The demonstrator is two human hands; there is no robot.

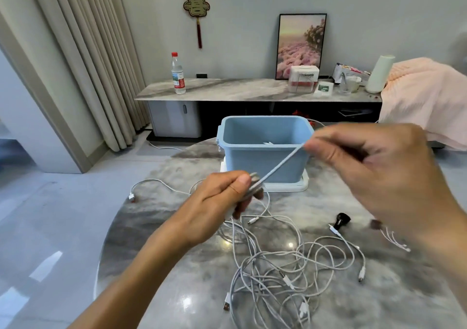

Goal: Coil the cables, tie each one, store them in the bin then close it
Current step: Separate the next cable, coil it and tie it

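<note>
Your left hand (222, 197) grips a small coiled white cable (252, 189), thumb curled over the bundle, while your right hand (366, 167) pinches that cable's free tail (280, 163) between thumb and forefinger. The tail runs taut, up and to the right from your left fingertips to the right ones, crossing in front of the open blue bin (265, 162) just beyond your left fingers. Probably the right hand must wrap it back around the bundle; the loose cable tangle (290, 273) lies below both hands.
</note>
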